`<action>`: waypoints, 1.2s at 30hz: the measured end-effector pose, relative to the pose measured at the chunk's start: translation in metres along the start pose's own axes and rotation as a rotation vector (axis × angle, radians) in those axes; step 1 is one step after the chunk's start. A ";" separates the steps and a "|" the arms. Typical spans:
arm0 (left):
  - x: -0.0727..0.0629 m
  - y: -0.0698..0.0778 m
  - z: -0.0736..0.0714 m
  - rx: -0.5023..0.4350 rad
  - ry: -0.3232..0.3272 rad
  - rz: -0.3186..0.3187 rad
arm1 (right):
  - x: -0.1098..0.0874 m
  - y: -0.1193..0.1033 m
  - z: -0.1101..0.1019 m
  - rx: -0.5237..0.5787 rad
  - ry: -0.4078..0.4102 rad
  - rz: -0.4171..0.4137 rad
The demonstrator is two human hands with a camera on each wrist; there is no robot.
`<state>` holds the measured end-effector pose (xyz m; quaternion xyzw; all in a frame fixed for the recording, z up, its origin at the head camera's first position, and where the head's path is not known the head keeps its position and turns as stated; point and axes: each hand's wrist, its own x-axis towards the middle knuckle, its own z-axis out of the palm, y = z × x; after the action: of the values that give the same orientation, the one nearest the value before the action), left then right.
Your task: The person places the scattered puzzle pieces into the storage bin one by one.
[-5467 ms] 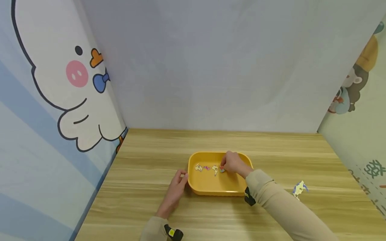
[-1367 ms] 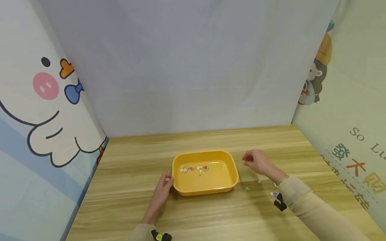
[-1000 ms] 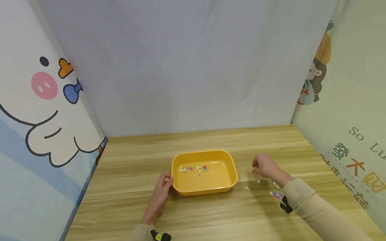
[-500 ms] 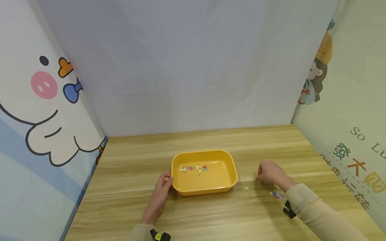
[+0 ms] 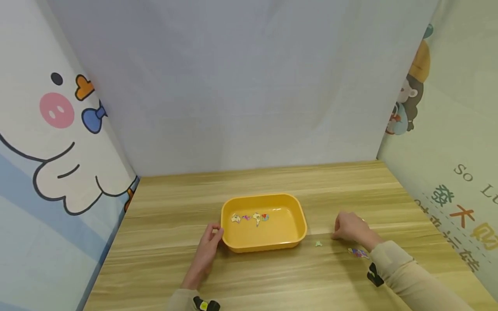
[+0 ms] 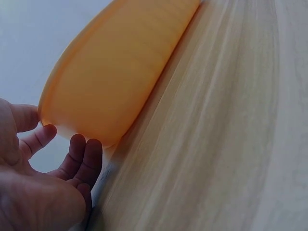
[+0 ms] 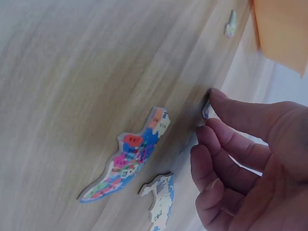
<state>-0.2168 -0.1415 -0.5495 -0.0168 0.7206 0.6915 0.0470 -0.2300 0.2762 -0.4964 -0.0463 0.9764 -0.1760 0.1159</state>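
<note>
My left hand (image 5: 207, 248) holds the left end of a yellow plastic tray (image 5: 264, 248), thumb and fingertips at its rim and outer wall in the left wrist view. Right of the tray, my right hand (image 5: 352, 226) is low at the table. Its thumb and index finger pinch a small puzzle piece (image 7: 207, 110), mostly hidden by the fingertips. Beside that hand lie a multicoloured map puzzle piece (image 7: 130, 159) and a cream-and-blue one (image 7: 162, 202). A small pale green piece (image 5: 318, 243) lies between hand and tray.
Several flat pieces lie in a row inside the tray, among them a cream piece (image 5: 235, 218) and a red-and-blue piece (image 5: 265, 217). The wooden table (image 5: 175, 190) meets a grey cloth backdrop (image 5: 249, 108), with printed panels on both sides.
My right hand has left the tray, where the red-and-blue piece now lies uncovered, and moved right and down onto a small piece. My left hand stays at the rim. The head view has shifted.
</note>
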 end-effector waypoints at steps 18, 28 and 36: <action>-0.001 0.002 -0.002 -0.007 0.000 0.013 | 0.001 -0.001 0.006 0.086 0.059 -0.056; -0.001 0.002 -0.001 -0.006 0.007 0.002 | 0.003 -0.005 0.003 0.099 0.050 -0.067; -0.001 0.002 -0.001 -0.007 0.006 -0.002 | 0.001 -0.002 0.001 0.173 0.039 -0.083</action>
<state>-0.2158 -0.1424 -0.5474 -0.0198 0.7182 0.6940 0.0458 -0.2305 0.2741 -0.4965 -0.0730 0.9570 -0.2650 0.0928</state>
